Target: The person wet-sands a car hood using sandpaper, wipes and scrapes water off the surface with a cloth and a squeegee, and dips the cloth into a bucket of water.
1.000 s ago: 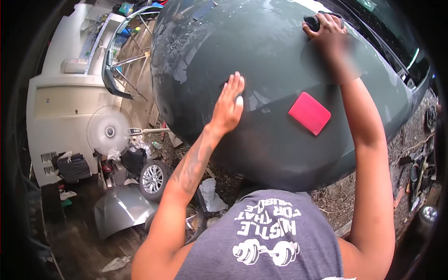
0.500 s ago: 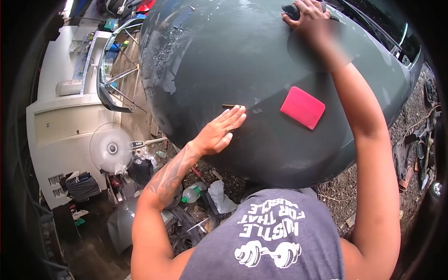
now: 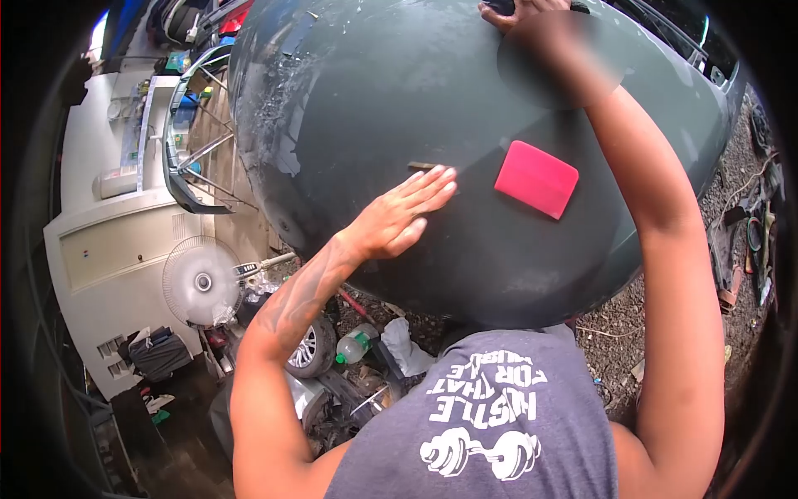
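Note:
A dark green curved car panel (image 3: pixel 399 100) fills the middle of the view, with pale wet-looking patches at its upper left. My left hand (image 3: pixel 405 212) lies on it with fingers stretched out, beside a thin dark strip (image 3: pixel 422 165). To the right of this hand a flat red pad (image 3: pixel 537 180) rests on the panel. At the top edge, my right hand (image 3: pixel 532 12) is pressed over a black object (image 3: pixel 499 7), its fingers curled round it. Part of that hand is cut off or blurred.
A fan (image 3: pixel 203 282) stands at the left, near a bumper frame (image 3: pixel 177 150). Below are a wheel (image 3: pixel 312 348), a green-capped bottle (image 3: pixel 356 343) and a white bag (image 3: pixel 405 348). Cables and tools lie on the gravel at the right.
The view has shifted. My right hand, still on the black object, has moved left toward the top edge. My left hand has turned to point more rightward and slid nearer the red pad.

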`<state>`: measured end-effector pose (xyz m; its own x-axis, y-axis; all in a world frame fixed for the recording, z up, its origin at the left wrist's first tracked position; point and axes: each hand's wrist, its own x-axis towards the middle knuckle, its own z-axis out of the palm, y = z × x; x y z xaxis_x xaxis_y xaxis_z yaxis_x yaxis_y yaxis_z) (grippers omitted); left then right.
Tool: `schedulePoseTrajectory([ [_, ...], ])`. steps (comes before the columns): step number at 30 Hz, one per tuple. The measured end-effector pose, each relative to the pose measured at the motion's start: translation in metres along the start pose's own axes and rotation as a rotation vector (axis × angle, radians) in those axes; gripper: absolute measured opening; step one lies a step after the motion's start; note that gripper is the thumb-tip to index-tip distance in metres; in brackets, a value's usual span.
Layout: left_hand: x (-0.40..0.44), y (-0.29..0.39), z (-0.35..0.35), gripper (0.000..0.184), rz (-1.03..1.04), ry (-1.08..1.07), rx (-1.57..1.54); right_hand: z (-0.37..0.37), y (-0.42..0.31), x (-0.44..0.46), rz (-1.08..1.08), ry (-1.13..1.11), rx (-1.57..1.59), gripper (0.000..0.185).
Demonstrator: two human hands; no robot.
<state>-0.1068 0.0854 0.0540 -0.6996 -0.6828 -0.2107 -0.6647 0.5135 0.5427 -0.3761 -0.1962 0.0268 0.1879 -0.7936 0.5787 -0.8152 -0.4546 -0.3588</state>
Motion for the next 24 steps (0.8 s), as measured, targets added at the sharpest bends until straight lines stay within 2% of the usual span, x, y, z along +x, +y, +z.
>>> schedulePoseTrajectory([
  [3, -0.035, 0.000, 0.002, 0.072, -0.047, -0.041, 0.002, -0.001, -0.003, 0.002, 0.006, -0.009, -0.015, 0.052],
  [7, 0.020, 0.003, -0.004, 0.073, 0.043, 0.003, 0.010, -0.006, -0.005, 0.002, 0.032, -0.061, 0.001, 0.052],
  [11, -0.026, -0.003, -0.004, 0.073, -0.017, -0.072, 0.029, 0.001, -0.001, 0.002, -0.045, 0.034, -0.014, 0.051],
  [14, -0.029, -0.005, -0.003, 0.072, -0.034, -0.079, 0.042, -0.004, -0.007, 0.002, 0.044, -0.029, 0.001, 0.051],
  [18, 0.029, 0.002, -0.010, 0.070, 0.039, -0.040, 0.045, -0.001, 0.000, 0.000, 0.002, 0.000, 0.003, 0.051],
  [21, -0.028, -0.007, -0.002, 0.070, -0.009, -0.076, 0.043, 0.001, -0.001, 0.001, -0.032, 0.014, 0.024, 0.051],
  [24, -0.013, -0.003, -0.004, 0.070, -0.028, -0.074, 0.047, -0.002, -0.005, 0.002, 0.024, -0.017, 0.011, 0.051],
])
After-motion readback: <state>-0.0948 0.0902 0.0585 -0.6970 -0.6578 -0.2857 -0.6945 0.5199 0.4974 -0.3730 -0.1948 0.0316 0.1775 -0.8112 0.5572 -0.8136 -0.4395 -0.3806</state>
